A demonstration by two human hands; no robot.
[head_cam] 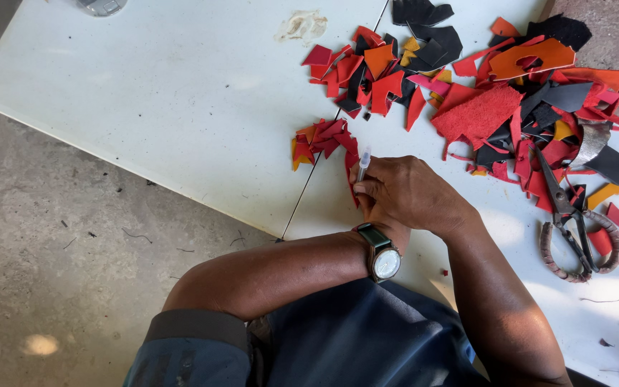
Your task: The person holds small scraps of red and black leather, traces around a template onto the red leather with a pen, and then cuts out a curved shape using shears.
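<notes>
The right hand (410, 192) lies on top, fingers curled shut around a slim white pen (363, 163) whose tip points up and away from the body. The left hand (367, 215) is almost wholly hidden beneath it; only the wrist with a green-strapped watch (382, 256) shows, so how far its fingers are spread cannot be told. The two hands sit together, one over the other, pressed down on a narrow red leather strip (351, 172) that peeks out at their left side.

Just beyond the pen tip, touching that strip, lies a small heap of red and orange offcuts (320, 140). Farther up and to the right spreads a large pile of scraps (496, 93) in red, orange and black. A pair of scissors (574, 229) with wrapped handles rests near the right forearm, at the pile's lower edge.

The white bench (159, 93) has a seam running diagonally under the hands. Its near edge passes just left of the wrists, with concrete floor (51, 251) below. The bench's left half is open room, apart from a stain (302, 25) and a clear object (102, 6) at the far edge.
</notes>
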